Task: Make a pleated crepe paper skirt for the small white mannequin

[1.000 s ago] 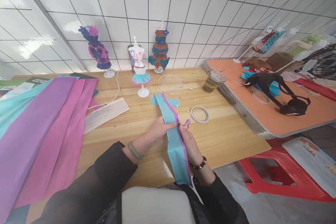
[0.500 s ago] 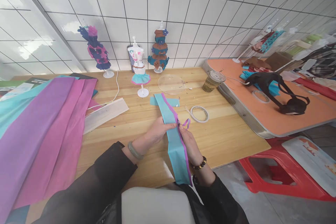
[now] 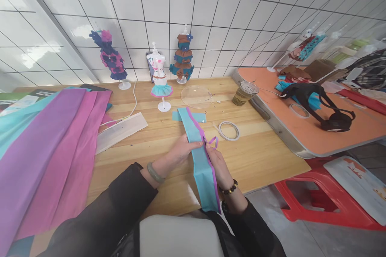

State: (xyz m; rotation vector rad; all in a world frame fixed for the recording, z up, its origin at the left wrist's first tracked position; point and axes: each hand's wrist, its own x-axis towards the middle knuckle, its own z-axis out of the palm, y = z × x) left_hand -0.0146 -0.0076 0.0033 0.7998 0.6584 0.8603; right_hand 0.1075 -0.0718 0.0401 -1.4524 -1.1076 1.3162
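Note:
A long turquoise fabric strip with a purple border runs from mid-table down over the front edge. My left hand pinches it from the left, thumb lying on top. On the purple side, my right hand is closed around small scissors; only a dark bit of them shows at the fabric edge, the rest hidden by fingers. From that spot a narrow purple-and-turquoise offcut curls away to the right. Beneath the strip's far end lies a short turquoise piece.
A tape roll, a clear plastic lid and a lidded cup lie beyond my hands. Small dressed mannequins line the wall. Folded fabrics cover the left side. An orange table and red stool are right.
Almost nothing differs. The fabric strip and my right hand have shifted very slightly; both hands keep their hold.

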